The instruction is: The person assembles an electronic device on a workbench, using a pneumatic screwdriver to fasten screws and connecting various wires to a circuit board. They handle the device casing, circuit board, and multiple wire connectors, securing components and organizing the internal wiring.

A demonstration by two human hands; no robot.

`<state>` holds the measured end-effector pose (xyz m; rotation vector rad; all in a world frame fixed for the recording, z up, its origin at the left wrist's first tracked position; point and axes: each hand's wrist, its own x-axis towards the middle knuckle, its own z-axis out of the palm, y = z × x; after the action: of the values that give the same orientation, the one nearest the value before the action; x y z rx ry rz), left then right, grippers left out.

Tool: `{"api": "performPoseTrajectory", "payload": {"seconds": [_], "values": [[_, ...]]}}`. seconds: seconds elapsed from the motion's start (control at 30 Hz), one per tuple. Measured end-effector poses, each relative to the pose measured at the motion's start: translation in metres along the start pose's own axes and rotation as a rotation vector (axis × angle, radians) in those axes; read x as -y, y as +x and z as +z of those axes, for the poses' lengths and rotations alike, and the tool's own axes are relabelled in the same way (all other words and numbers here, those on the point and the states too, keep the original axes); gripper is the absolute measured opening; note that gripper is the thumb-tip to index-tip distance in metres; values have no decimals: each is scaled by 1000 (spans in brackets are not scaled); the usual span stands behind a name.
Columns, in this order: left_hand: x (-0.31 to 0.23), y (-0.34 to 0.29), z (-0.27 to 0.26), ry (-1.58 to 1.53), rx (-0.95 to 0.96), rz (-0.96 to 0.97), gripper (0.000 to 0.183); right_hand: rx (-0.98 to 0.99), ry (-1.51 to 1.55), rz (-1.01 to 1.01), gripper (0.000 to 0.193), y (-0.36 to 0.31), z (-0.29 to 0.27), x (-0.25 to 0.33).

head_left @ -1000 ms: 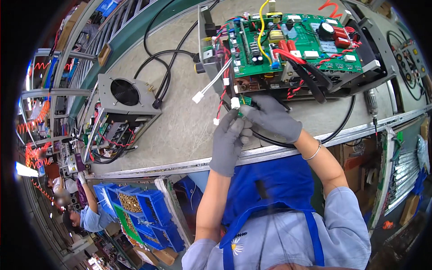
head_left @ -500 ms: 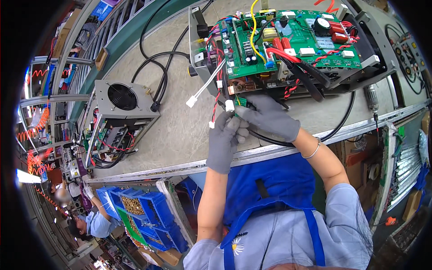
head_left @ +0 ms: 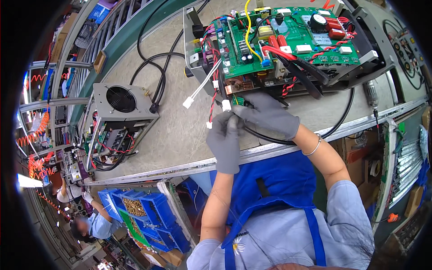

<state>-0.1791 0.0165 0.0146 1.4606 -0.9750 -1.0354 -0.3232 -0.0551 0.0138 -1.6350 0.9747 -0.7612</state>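
Both hands wear grey gloves and meet at the front of an opened machine with a large green circuit board on top. My left hand is closed, its thumb and finger pinched just under a white plug connector on a dark cable. Close beside it, my right hand has its fingers closed around a small green circuit board, mostly hidden by the glove. A white two-wire connector and a small white connector on red and black wires hang to the left.
A second grey machine with a fan stands at left, near black cables. An electric screwdriver lies at right. Blue bins of small metal parts sit below the bench edge. A co-worker is at lower left.
My left hand has turned slightly, its curled fingers drawing back from my right hand. My right hand stays nearly in place. The whole view has shifted a little.
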Motion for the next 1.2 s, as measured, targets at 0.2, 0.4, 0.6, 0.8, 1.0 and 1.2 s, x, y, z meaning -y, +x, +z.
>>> {"api": "performPoseTrajectory", "payload": {"seconds": [0.2,0.4,0.6,0.8,1.0,1.2], "values": [[8,-3,-4,248,-18,116,18,17,-5,52,47,0,0,-4],[7,1,-6,182,31,99,22,60,60,28,48,2,-1,-8],[-17,8,-15,-63,10,-176,20,155,356,120,45,-5,-12,1],[-7,9,-22,-198,29,-227,24,92,304,134,43,-6,0,-1],[-10,12,-19,-180,61,-280,24,-9,113,48,46,-7,-2,-16],[17,11,-32,-720,199,-448,37,13,46,45,47,-7,-5,-18]]}}
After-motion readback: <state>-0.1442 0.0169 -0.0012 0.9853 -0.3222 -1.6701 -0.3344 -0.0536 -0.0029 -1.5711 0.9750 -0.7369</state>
